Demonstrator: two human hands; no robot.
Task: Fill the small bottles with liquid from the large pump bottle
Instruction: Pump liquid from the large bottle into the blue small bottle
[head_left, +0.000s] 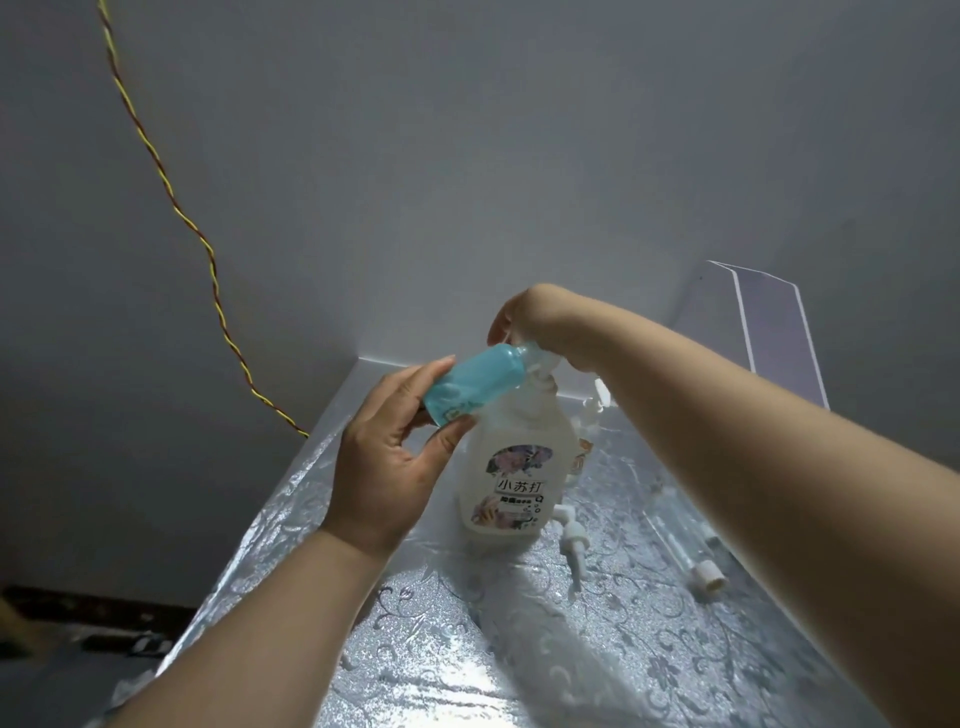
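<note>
Head view: left hand (384, 467) around blue bottle (470, 382), right hand (540, 322) curled atop pump bottle (514, 467)

The silver, floral-patterned table (649, 675) carries the large pump bottle (506, 478), standing upright. A detached white pump (573, 543) and a capped tube (698, 569) lie to its right.

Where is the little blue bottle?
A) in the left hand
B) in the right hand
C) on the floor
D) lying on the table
A: the left hand holds the little blue bottle up, tipped with its neck at the top of the big pump bottle.
</note>
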